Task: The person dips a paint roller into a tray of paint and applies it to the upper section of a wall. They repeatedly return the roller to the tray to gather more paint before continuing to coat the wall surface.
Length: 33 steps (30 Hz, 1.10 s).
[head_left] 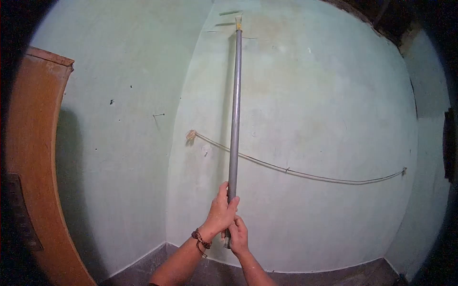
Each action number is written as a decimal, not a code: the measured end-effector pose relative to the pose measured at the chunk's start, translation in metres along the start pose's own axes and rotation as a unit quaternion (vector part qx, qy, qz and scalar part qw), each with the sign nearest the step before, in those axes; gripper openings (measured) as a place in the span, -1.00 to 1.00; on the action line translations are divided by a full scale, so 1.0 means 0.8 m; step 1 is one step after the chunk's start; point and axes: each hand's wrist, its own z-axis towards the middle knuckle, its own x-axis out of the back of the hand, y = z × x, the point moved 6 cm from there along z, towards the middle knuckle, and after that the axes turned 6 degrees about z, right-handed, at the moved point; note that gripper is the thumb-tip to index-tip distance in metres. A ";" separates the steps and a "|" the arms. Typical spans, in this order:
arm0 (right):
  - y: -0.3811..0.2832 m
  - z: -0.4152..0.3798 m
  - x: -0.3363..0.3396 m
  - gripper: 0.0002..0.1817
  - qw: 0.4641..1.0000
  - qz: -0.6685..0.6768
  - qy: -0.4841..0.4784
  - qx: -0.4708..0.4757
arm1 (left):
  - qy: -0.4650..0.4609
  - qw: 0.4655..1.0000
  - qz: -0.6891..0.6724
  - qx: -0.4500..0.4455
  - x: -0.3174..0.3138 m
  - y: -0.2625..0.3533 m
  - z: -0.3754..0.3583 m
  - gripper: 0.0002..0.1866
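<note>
A long grey pole [235, 105] rises almost upright in front of me, its lower end between my hands. My left hand [220, 213], with a beaded bracelet [201, 240] at the wrist, is wrapped round the pole. Just below and to the right, my right hand [239, 236] grips the pole close to its bottom end. At the far top, a small pale, yellowish head [238, 23] is fixed to the pole and overlaps the upper part of the green wall [310, 105]. Thin slots or marks show in the wall beside that head.
A cord [329, 179] sags across the wall behind the pole, fixed at both ends. On the left stands an orange-brown wooden cabinet or door [38, 119]. A nail [159, 115] sticks out of the left wall. Dark grey floor [334, 276] shows along the bottom.
</note>
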 end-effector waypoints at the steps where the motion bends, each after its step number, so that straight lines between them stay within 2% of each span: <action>1: 0.004 -0.001 0.001 -0.71 1.000 -0.004 -0.024 0.007 | -0.023 0.998 -0.047 0.017 -0.001 0.008 -0.002 -0.40; 5: 0.004 -0.031 0.006 -0.70 0.997 0.053 -0.001 -0.050 | -0.050 0.989 -0.130 0.058 -0.021 0.002 -0.034 -0.34; 7: 0.011 -0.035 0.011 -0.69 0.999 -0.011 -0.001 -0.035 | -0.070 0.975 -0.190 0.087 -0.035 -0.006 -0.044 -0.31; 11: 0.000 0.008 0.013 -0.70 0.996 -0.057 0.058 0.034 | -0.052 0.995 -0.081 0.036 -0.033 0.014 0.007 -0.35; 13: -0.023 0.057 0.014 -0.68 0.988 -0.125 0.079 0.049 | -0.031 0.996 -0.074 0.044 -0.023 0.048 0.054 -0.41; 15: -0.071 0.112 -0.006 -0.54 0.990 -0.101 0.090 0.033 | 0.029 0.999 -0.041 -0.016 -0.010 0.083 0.110 -0.41; 17: -0.121 0.175 -0.022 -0.56 0.980 -0.157 0.083 0.090 | 0.043 0.997 -0.054 -0.025 0.001 0.120 0.171 -0.45; 18: -0.146 0.209 -0.026 -0.56 0.965 -0.221 0.103 0.100 | 0.057 0.996 -0.021 -0.071 0.007 0.137 0.213 -0.48; 19: -0.186 0.230 -0.042 -0.56 0.963 -0.243 0.109 0.043 | 0.069 0.991 0.011 -0.117 0.011 0.154 0.256 -0.51; 20: -0.216 0.265 -0.048 -0.56 0.948 -0.278 0.107 0.111 | 0.073 0.988 0.013 -0.135 0.018 0.178 0.292 -0.57; 21: -0.240 0.294 -0.056 -0.57 0.958 -0.247 0.120 0.084 | 0.042 0.988 0.042 -0.140 0.025 0.207 0.325 -0.58; 23: -0.283 0.359 -0.059 -0.56 0.934 -0.323 0.130 0.079 | 0.060 0.984 0.070 -0.152 0.032 0.250 0.384 -0.58; 24: -0.300 0.355 -0.069 -0.56 0.969 -0.211 0.118 0.050 | 0.054 0.985 0.068 -0.151 0.029 0.259 0.401 -0.58; 25: -0.303 0.365 -0.068 -0.57 0.973 -0.189 0.119 0.058 | 0.038 0.990 0.039 -0.129 0.028 0.265 0.415 -0.57; 27: -0.287 0.376 -0.052 -0.54 0.976 -0.168 0.121 0.066 | 0.020 0.995 -0.047 -0.083 0.023 0.263 0.404 -0.55; 29: -0.258 0.359 -0.035 -0.52 0.936 -0.308 0.106 0.134 | 0.072 0.987 0.054 -0.131 0.022 0.241 0.355 -0.56; 30: -0.236 0.323 -0.032 -0.47 0.927 -0.324 0.120 0.144 | 0.058 0.988 -0.001 -0.140 0.014 0.214 0.329 -0.57; 31: -0.231 0.265 -0.041 -0.55 0.928 -0.332 0.121 0.116 | 0.082 0.986 0.009 -0.144 0.010 0.192 0.292 -0.57; 32: -0.192 0.237 -0.029 -0.55 0.940 -0.296 0.125 0.112 | 0.092 0.987 0.005 -0.132 0.004 0.163 0.255 -0.52; 33: -0.158 0.203 -0.020 -0.56 0.951 -0.275 0.126 0.062 | 0.097 0.989 0.028 -0.104 -0.007 0.124 0.227 -0.46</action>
